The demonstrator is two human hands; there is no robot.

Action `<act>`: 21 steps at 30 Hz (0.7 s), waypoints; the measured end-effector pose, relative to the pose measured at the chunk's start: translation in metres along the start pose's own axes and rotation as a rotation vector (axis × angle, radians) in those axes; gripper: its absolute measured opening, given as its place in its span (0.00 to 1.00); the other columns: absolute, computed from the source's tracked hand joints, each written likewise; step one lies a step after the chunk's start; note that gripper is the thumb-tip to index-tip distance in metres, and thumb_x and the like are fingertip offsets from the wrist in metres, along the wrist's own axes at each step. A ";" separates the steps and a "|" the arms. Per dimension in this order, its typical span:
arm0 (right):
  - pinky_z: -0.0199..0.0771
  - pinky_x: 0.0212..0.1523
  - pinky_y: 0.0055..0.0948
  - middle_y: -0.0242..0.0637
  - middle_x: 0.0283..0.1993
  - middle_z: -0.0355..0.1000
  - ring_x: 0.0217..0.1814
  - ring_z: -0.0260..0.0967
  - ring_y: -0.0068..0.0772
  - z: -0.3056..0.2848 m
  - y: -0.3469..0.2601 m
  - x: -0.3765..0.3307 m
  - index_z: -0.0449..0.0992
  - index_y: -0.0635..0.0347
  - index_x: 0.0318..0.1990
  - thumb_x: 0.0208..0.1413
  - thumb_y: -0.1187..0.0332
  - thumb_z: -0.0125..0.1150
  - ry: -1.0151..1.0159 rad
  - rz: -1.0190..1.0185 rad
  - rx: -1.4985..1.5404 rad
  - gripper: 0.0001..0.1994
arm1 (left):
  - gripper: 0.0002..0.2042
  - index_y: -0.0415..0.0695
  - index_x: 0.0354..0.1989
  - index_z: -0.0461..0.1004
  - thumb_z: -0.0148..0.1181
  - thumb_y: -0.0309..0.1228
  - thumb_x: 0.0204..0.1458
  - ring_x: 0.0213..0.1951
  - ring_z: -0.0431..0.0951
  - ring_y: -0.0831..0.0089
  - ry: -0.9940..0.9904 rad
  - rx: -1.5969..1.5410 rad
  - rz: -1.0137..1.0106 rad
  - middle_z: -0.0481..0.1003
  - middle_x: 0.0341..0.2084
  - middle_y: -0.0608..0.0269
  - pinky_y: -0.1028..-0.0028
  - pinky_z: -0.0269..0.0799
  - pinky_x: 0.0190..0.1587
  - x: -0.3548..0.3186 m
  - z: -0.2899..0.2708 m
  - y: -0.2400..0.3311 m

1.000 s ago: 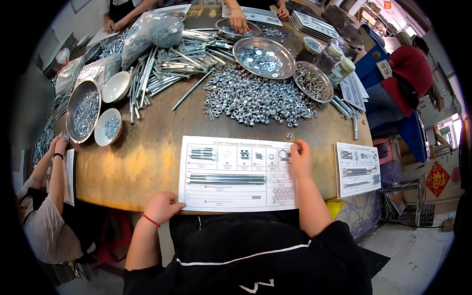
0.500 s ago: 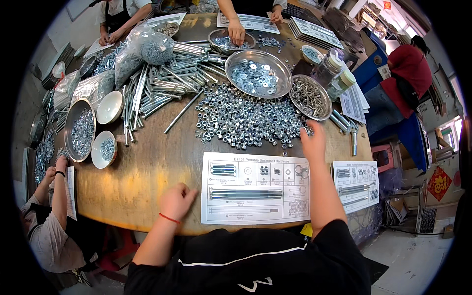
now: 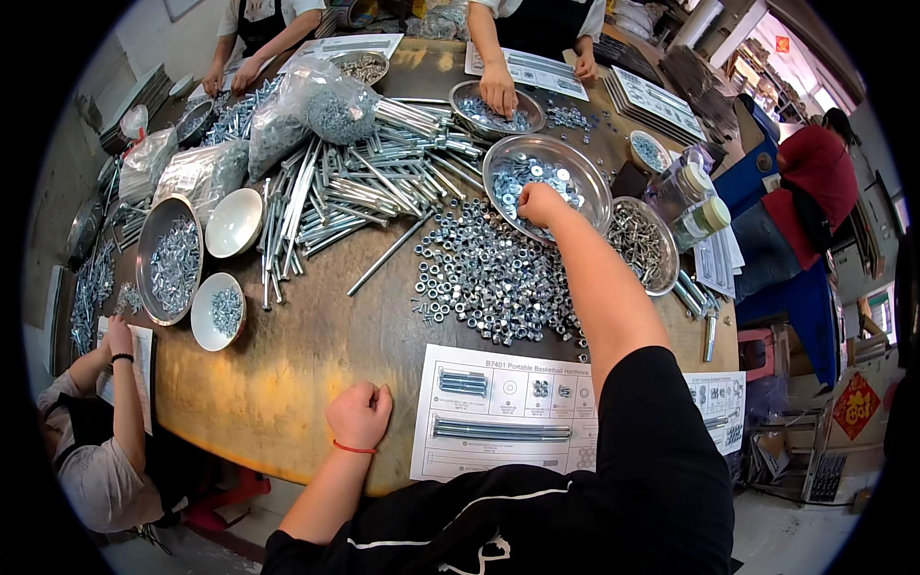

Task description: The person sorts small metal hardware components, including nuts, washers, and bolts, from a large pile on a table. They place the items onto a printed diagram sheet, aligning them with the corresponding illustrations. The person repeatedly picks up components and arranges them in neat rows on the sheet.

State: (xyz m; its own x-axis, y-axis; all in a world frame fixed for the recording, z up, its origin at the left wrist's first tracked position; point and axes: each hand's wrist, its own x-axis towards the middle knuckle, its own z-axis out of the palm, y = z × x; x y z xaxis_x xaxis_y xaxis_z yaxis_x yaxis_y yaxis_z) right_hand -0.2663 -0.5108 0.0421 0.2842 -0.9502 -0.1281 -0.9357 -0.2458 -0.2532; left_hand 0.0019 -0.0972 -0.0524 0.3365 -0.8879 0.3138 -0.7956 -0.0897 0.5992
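Note:
My right hand [image 3: 544, 205] reaches over the near rim of a steel bowl [image 3: 596, 172] that holds flat washers [image 3: 537, 173]. Its fingers are curled in, and the fingertips and anything between them are hidden. My left hand [image 3: 359, 417] rests closed at the near edge of the table, left of a printed parts sheet [image 3: 508, 402]; whatever it may hold is out of sight. Loose lock nuts [image 3: 498, 278] form a heap between the sheet and the washer bowl. My right forearm crosses above the heap's right side and the sheet.
Long bolts [image 3: 355, 192] lie piled at the middle left, beside plastic bags of hardware [image 3: 340, 110]. A bowl of small screws [image 3: 640, 244] and lidded jars [image 3: 700, 220] stand to the right. White bowls [image 3: 234, 222] sit at left. Co-workers' hands [image 3: 498, 91] work around the table.
My right hand has moved from the right edge of the nut heap up and left to the washer bowl. My left hand stays near the table edge. The view has shifted.

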 end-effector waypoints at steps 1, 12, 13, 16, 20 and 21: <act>0.77 0.43 0.41 0.47 0.38 0.79 0.40 0.77 0.47 0.002 0.002 0.003 0.80 0.61 0.37 0.44 0.64 0.71 0.014 -0.041 -0.032 0.14 | 0.12 0.43 0.17 0.73 0.66 0.34 0.47 0.18 0.74 0.56 0.014 -0.006 -0.011 0.72 0.14 0.54 0.64 0.68 0.22 0.000 0.002 0.002; 0.76 0.41 0.39 0.43 0.33 0.78 0.37 0.77 0.44 -0.018 0.003 -0.046 0.79 0.61 0.34 0.46 0.61 0.72 0.417 0.021 0.241 0.14 | 0.13 0.45 0.16 0.72 0.65 0.35 0.48 0.19 0.74 0.61 -0.016 -0.052 -0.086 0.71 0.13 0.58 0.64 0.67 0.22 0.004 0.003 0.005; 0.75 0.38 0.36 0.42 0.30 0.77 0.33 0.76 0.41 -0.019 -0.005 -0.062 0.78 0.64 0.34 0.46 0.61 0.73 0.444 -0.055 0.405 0.16 | 0.11 0.43 0.19 0.74 0.64 0.34 0.49 0.21 0.75 0.64 -0.008 -0.185 -0.152 0.72 0.15 0.58 0.65 0.68 0.24 0.000 0.006 -0.004; 0.66 0.28 0.24 0.27 0.25 0.71 0.27 0.64 0.19 -0.028 -0.063 -0.152 0.76 0.63 0.38 0.52 0.69 0.69 0.215 -0.286 0.785 0.10 | 0.07 0.40 0.37 0.75 0.59 0.31 0.57 0.33 0.78 0.70 0.018 -0.827 -0.438 0.78 0.31 0.58 0.71 0.72 0.34 0.002 0.005 -0.015; 0.70 0.30 0.32 0.38 0.25 0.72 0.25 0.70 0.35 0.007 -0.111 -0.290 0.75 0.60 0.36 0.50 0.68 0.68 -0.112 -0.470 0.649 0.09 | 0.17 0.40 0.51 0.69 0.46 0.41 0.65 0.56 0.71 0.60 -0.280 -1.781 -0.705 0.72 0.53 0.51 0.62 0.66 0.59 0.020 -0.008 0.093; 0.70 0.30 0.34 0.40 0.25 0.72 0.26 0.71 0.39 0.021 -0.113 -0.310 0.74 0.60 0.35 0.49 0.69 0.67 -0.152 -0.518 0.670 0.09 | 0.19 0.39 0.52 0.69 0.44 0.43 0.65 0.57 0.71 0.59 -0.471 -1.839 -0.771 0.72 0.53 0.50 0.60 0.65 0.61 0.019 -0.003 0.110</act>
State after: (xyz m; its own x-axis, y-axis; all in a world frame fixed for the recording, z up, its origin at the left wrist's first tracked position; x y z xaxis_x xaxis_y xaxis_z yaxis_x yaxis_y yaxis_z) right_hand -0.2439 -0.1847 0.0904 0.7112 -0.7015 0.0454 -0.3725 -0.4308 -0.8220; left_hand -0.0777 -0.1230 0.0218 -0.0846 -0.9476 -0.3082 0.8565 -0.2272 0.4635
